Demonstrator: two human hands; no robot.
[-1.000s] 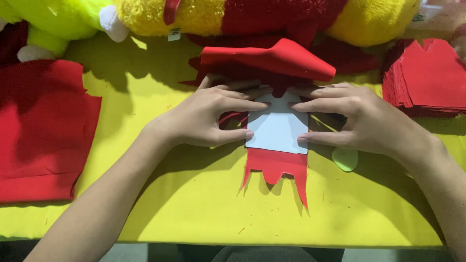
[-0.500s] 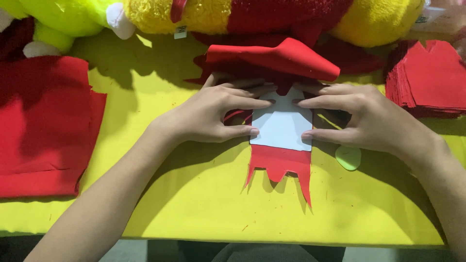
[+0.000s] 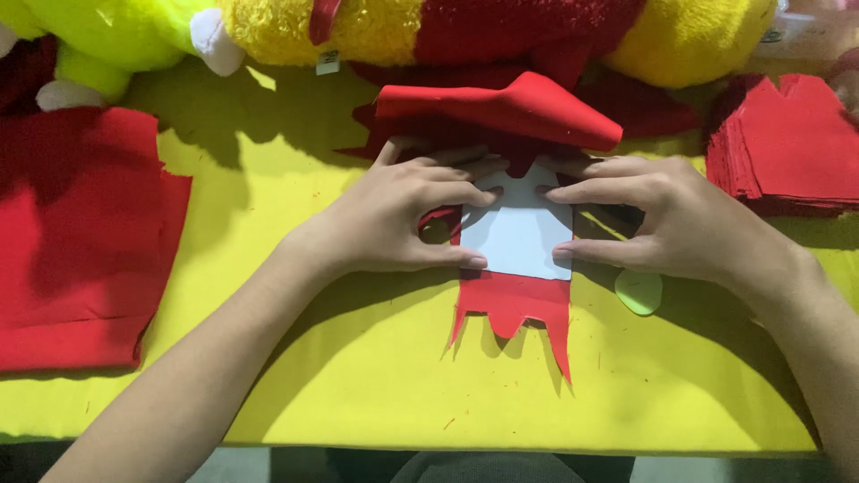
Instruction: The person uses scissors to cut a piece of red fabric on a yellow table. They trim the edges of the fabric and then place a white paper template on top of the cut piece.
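White card template (image 3: 519, 234) lies btwn both hands, long axis 12–6 o'clock, atop red felt piece (image 3: 512, 304). Left hand (image 3: 398, 219) at 9, right hand (image 3: 680, 219) at 3, equally near. Fingers flat, pinning card edges w/ thumb + index.

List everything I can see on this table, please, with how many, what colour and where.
white card: one, white, centre, on the red cut-out
red cut-out: one, red, jagged lower edge, under the card
folded red fabric: one, red, behind the hands
stack of red pieces: one stack, red, far right
red cloth: one pile, red, left
green oval: one, pale green, beside right hand
plush toys: yellow, green, red, along the back
table: yellow
left hand: pressing the card's left edge
right hand: pressing the card's right edge
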